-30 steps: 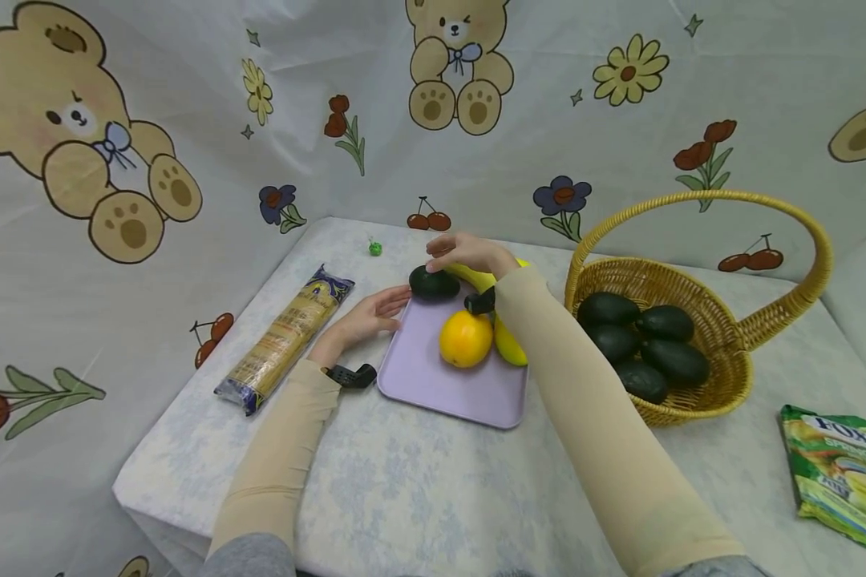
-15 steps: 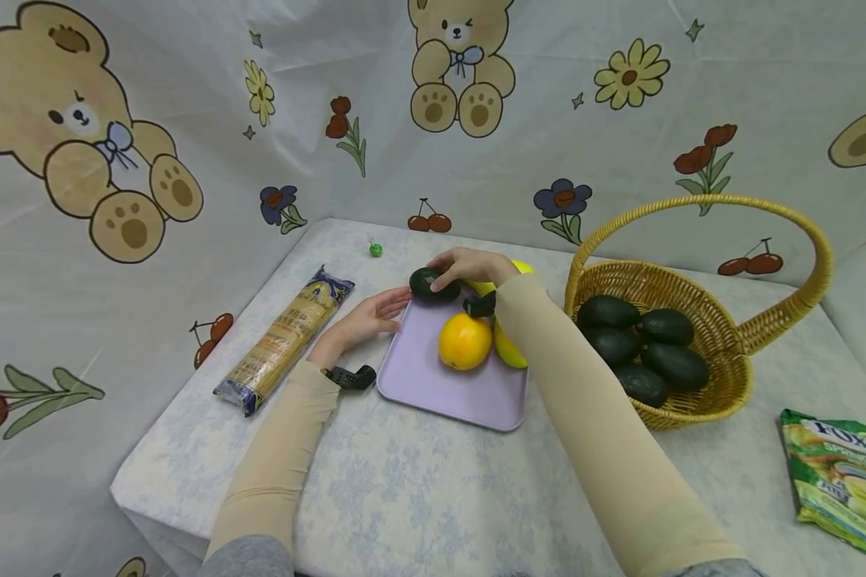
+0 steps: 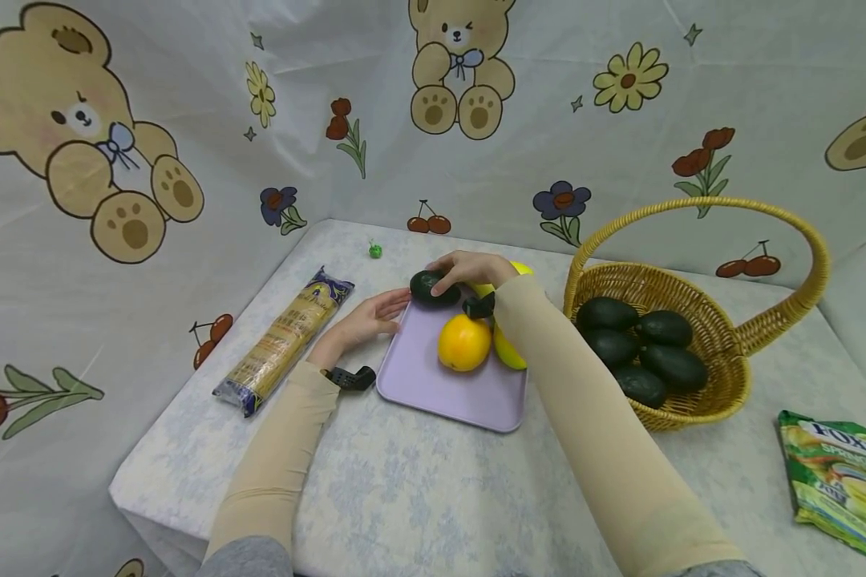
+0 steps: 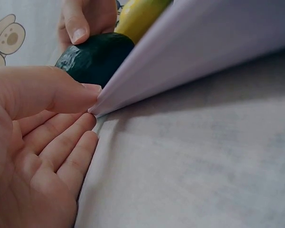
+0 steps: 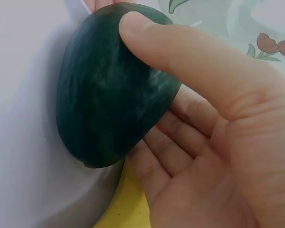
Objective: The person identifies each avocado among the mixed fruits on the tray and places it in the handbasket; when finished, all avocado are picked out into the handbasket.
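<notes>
In the head view my right hand (image 3: 469,268) grips a dark green avocado (image 3: 427,288) at the far left corner of a lilac tray (image 3: 433,393). Up close in the right wrist view, the thumb lies on top of the avocado (image 5: 109,95) and the fingers reach round its far side. My left hand (image 3: 364,320) rests along the tray's left rim; its fingers are straight, with thumb and fingertips touching the edge in the left wrist view. An orange-coloured round fruit (image 3: 464,343) sits on the tray. Beside it lies yellow fruit (image 3: 508,350), partly hidden by the right arm.
A wicker basket (image 3: 732,377) with a tall handle holds several avocados (image 3: 674,367) to the right. Packaged pasta (image 3: 285,340) lies left of the tray. A green bag (image 3: 840,481) marked FOX'S is at the right, and a small green object (image 3: 375,251) lies near the back.
A second ago the right hand hovered over the avocado with its fingers raised; it has lowered and now grips it. The left hand and the tray have stayed in place.
</notes>
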Demonstrator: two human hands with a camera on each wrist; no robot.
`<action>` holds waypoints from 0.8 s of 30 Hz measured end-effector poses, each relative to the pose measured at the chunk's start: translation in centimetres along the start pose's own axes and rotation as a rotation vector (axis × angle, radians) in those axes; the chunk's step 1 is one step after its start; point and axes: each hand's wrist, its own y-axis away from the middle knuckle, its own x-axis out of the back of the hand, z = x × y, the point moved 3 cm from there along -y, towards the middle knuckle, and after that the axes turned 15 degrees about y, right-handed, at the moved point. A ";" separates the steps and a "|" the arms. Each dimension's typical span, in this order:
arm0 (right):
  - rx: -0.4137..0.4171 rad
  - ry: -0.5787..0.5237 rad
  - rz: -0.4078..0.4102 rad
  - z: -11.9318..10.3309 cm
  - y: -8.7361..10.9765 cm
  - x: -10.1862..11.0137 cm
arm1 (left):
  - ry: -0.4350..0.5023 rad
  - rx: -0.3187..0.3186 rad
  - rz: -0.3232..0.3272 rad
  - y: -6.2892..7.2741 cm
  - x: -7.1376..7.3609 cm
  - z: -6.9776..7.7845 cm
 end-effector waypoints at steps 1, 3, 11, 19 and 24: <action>0.001 0.009 0.013 0.0 0.1 0.1 | -0.005 0.003 0.002 -0.1 -0.1 0.0; -0.003 0.042 0.049 -0.1 0.5 0.7 | -0.014 0.011 0.002 -0.2 -0.2 -0.1; 0.026 0.084 0.147 -2.1 2.3 3.9 | -0.014 0.001 -0.001 -0.4 -0.1 -0.1; 0.157 0.040 0.218 -5.8 5.5 6.6 | -0.052 0.009 0.008 -0.3 -0.1 -0.2; 0.251 0.141 0.237 -9.0 8.6 7.6 | -0.059 0.017 0.021 -0.2 -0.2 -0.1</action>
